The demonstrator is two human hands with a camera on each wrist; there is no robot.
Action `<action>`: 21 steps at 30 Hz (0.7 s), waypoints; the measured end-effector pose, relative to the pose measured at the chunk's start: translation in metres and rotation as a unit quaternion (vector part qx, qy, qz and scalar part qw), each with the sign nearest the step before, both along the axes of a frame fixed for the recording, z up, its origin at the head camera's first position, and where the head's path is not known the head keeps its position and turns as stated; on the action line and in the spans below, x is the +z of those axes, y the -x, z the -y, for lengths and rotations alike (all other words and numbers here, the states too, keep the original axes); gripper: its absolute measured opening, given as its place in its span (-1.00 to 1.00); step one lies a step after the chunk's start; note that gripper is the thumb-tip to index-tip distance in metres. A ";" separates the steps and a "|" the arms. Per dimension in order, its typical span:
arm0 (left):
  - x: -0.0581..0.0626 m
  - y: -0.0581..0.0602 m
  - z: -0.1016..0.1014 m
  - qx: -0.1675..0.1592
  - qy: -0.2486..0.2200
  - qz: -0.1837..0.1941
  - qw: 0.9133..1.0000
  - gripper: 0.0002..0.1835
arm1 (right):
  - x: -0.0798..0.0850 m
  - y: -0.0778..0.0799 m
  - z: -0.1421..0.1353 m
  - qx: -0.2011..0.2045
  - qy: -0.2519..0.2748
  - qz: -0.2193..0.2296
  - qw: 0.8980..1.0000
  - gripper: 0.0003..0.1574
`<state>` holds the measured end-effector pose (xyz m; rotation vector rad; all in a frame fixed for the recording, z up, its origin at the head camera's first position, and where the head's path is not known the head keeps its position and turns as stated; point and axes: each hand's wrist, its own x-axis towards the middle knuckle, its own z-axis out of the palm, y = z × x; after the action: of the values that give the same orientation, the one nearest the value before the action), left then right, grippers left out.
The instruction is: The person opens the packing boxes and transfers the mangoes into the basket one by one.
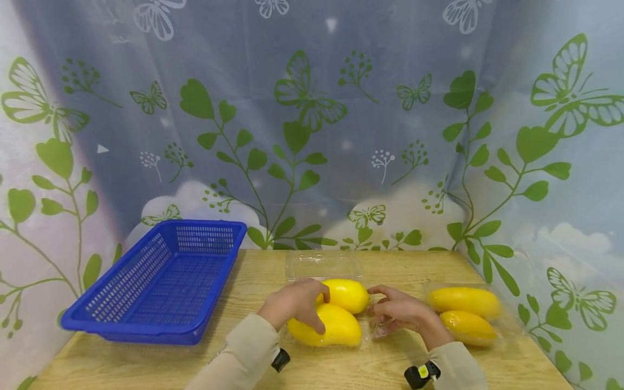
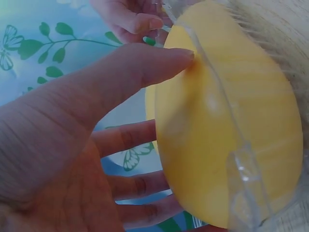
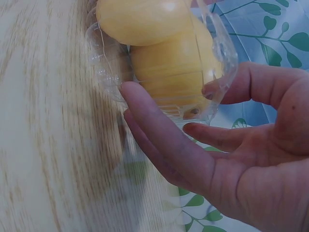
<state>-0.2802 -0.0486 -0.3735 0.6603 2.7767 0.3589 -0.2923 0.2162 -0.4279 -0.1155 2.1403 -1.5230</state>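
Note:
Two yellow mangoes, a front one (image 1: 338,327) and a back one (image 1: 347,292), lie side by side in a clear plastic box (image 3: 227,53) on the table. My left hand (image 1: 294,303) holds the mangoes from the left, its thumb on the front mango and its fingers reaching to the back one. At the right end, my right hand (image 1: 402,311) grips the box, with fingertips on opposite sides of its rim in the right wrist view. Behind the mangoes shows a clear plastic lid or tray (image 1: 324,265); its join to the box is hidden.
On the left of the wooden table (image 1: 390,360) stands a blue plastic basket (image 1: 212,303) with nothing in it. A second clear pack with two yellow mangoes (image 1: 465,303) lies on the right. A patterned curtain (image 1: 312,135) hangs behind the table.

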 end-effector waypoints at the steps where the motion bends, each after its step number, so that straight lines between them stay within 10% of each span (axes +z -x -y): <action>1: -0.001 0.000 0.000 -0.001 0.001 0.000 1.000 -0.43 | 0.000 0.000 0.000 0.000 0.001 0.000 1.000 -0.08; 21: -0.006 0.000 -0.003 0.002 0.003 0.007 1.000 -0.40 | 0.001 0.000 0.001 -0.001 0.000 0.004 1.000 -0.07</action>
<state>-0.2800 -0.0457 -0.3795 0.6494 2.7649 0.3547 -0.2921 0.2156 -0.4269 -0.1076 2.1349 -1.5218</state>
